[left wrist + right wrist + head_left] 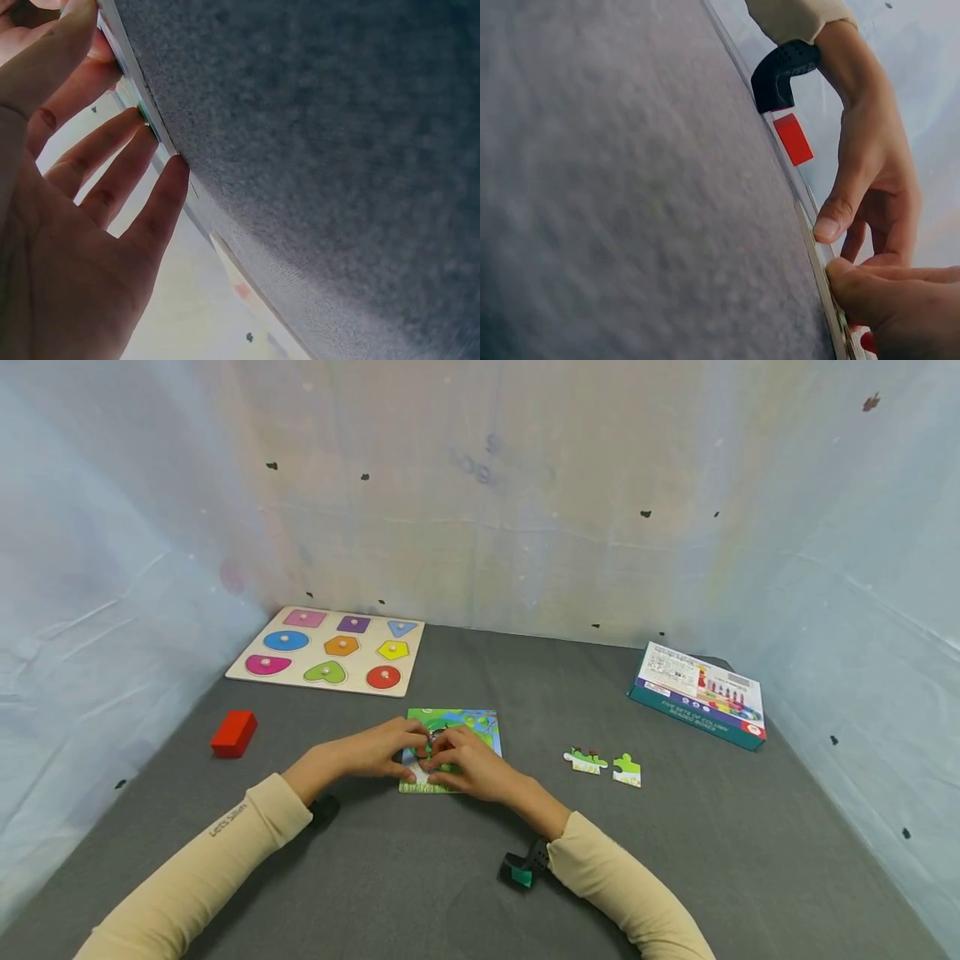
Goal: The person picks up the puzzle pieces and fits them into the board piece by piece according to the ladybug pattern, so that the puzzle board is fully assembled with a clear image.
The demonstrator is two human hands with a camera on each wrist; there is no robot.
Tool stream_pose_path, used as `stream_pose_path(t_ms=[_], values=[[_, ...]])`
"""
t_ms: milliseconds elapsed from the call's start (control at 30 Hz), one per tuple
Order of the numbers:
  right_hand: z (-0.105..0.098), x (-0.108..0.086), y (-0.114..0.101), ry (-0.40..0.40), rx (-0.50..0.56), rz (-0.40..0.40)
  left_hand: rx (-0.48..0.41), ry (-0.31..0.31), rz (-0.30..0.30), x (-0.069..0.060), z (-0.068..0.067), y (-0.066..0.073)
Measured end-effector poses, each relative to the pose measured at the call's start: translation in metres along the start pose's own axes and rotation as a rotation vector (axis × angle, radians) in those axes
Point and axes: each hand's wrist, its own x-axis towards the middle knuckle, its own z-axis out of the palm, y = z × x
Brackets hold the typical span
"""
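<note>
A colorful jigsaw puzzle (480, 720) with a green and blue picture lies flat on the grey table, partly covered by both hands. My left hand (378, 750) rests on its left side; in the left wrist view the fingertips (174, 169) touch the edge, fairly straight. From the right, my right hand (476, 766) reaches over the middle, bent fingers and thumb down on the picture. Whether a piece is pinched beneath them is hidden. Two loose pieces lie to the right: a wider puzzle piece (585, 762) and a smaller corner-like puzzle piece (627, 771).
A wooden shape board (352, 675) with knobbed colored shapes lies at the back left. In front of it sits a red block (234, 733). At the back right is a teal and white box (697, 695). Pale sheeting (480, 527) hangs around the table.
</note>
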Motion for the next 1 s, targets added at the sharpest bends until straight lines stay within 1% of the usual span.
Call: stream_pose_path(t_ms=[100,167,233,333,400,500,633,767,1000], values=[[0.000,-0.002,-0.002,0.000,-0.042,0.016,0.010,0.023,0.036,0.000,0.000,0.000],[-0.001,-0.003,-0.003,-0.013,-0.041,0.014,0.027,0.039,0.064,-0.001,0.001,-0.001],[-0.004,-0.006,-0.002,-0.033,-0.027,0.000,0.037,0.044,0.074,-0.001,0.001,-0.002],[-0.012,-0.012,0.001,-0.064,0.035,-0.014,0.037,0.022,0.042,-0.002,0.000,-0.001],[-0.017,-0.020,0.005,-0.072,0.083,-0.002,0.037,0.000,0.011,-0.002,0.000,0.000],[-0.027,-0.036,0.012,-0.050,0.125,0.042,0.068,-0.021,-0.017,-0.002,0.002,0.003],[-0.045,-0.062,0.022,0.015,0.117,0.111,0.121,-0.018,-0.017,-0.002,0.003,0.007],[-0.064,-0.089,0.031,0.055,0.102,0.185,0.148,0.001,0.005,-0.003,0.003,0.011],[-0.091,-0.131,0.040,0.071,0.093,0.301,0.184,0.020,0.051,-0.003,0.003,0.010]])
